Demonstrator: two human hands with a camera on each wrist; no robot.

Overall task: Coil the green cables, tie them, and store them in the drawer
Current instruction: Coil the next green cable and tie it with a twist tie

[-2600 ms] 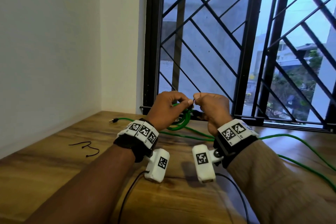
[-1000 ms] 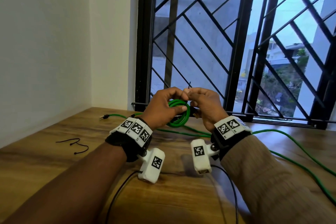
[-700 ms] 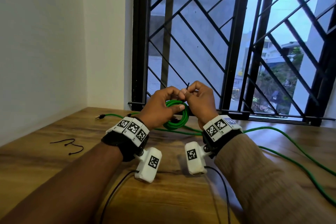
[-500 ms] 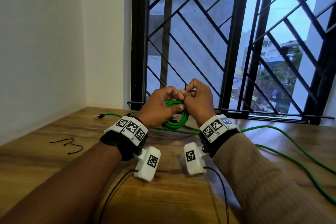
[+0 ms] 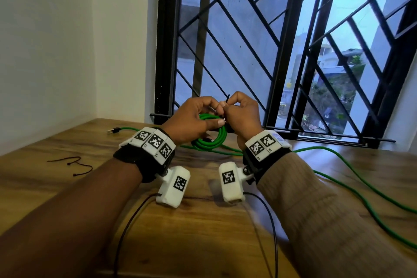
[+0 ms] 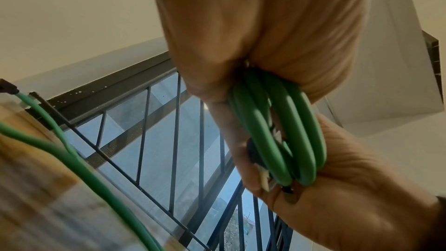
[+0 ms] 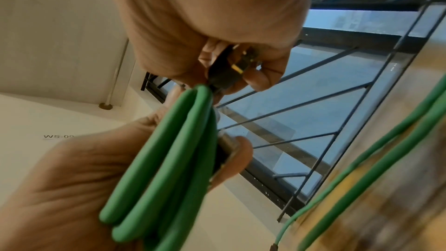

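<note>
A small green cable coil [image 5: 211,143] hangs above the wooden table [image 5: 203,232], in front of the window. My left hand [image 5: 195,119] grips the coil [image 6: 277,136], thumb lying across its top. My right hand [image 5: 241,116] meets it fingertip to fingertip and pinches a thin black tie [image 5: 228,99] whose end sticks up. In the right wrist view the coil [image 7: 169,150] runs from my left palm up to my right hand [image 7: 205,16], whose lower fingers curl round the cable's black plug [image 7: 225,72].
Loose green cable [image 5: 352,178] trails over the right of the table, and another end with a plug [image 5: 112,130] lies at the back left. A spare black tie [image 5: 75,165] lies on the left. A black window grille [image 5: 282,52] stands just behind.
Both hands have lifted the coil slightly and drawn closer together. The fingertips now press together over the tie, where earlier they held its ends a little apart.
</note>
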